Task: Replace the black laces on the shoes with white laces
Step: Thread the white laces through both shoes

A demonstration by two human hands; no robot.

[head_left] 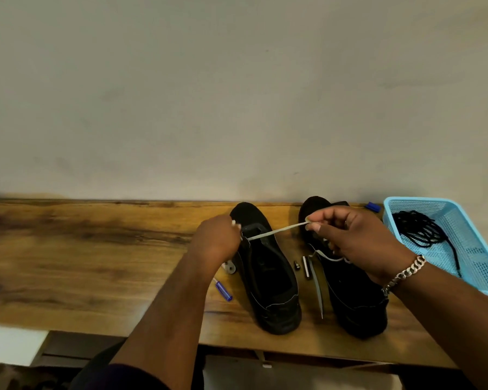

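While the right hand (358, 237) pinches the white lace (276, 231) taut, the left hand (217, 240) grips the left shoe (268, 277) near the table's (96, 249) far edge; limp, light, likely best pinched at its tip.

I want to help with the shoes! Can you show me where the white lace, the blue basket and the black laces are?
white lace (276, 229), head view, on the taut stretch between the two hands.
blue basket (462, 220), head view, on its bare mesh wall.
black laces (420, 229), head view, on the tangled bundle inside the basket.
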